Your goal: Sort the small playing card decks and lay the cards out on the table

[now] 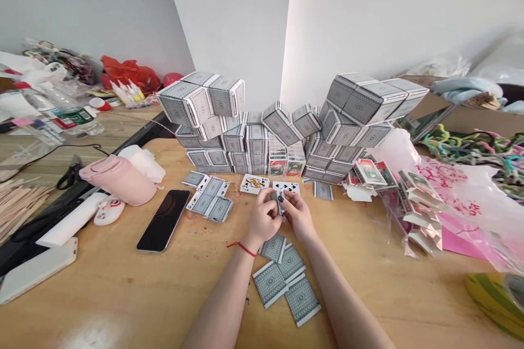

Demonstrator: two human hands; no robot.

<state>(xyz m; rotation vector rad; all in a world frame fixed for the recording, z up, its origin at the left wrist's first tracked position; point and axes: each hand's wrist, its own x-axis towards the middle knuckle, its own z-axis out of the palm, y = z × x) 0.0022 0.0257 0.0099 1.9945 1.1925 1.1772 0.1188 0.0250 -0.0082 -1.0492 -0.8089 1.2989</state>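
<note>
Near the middle of the table, my left hand [265,215] and my right hand [298,212] meet, both closed on a small folded playing card [280,203]. Fingers cover much of that card. Just beyond them lie a face-up queen card [254,184] and a spade card [286,187]. Below my hands, between the forearms, several grey-backed folded cards [270,282] are scattered. Left of my hands sits another group of folded cards [210,202]. Behind everything stands a structure of card cubes [256,147], higher at both sides than at its centre.
A black phone [164,220], pink pouch [118,177] and white power bank [41,270] lie on the left. Opened card boxes [420,210] and a pink-printed plastic bag [454,185] crowd the right side. A yellow tape roll [497,300] sits at the near right.
</note>
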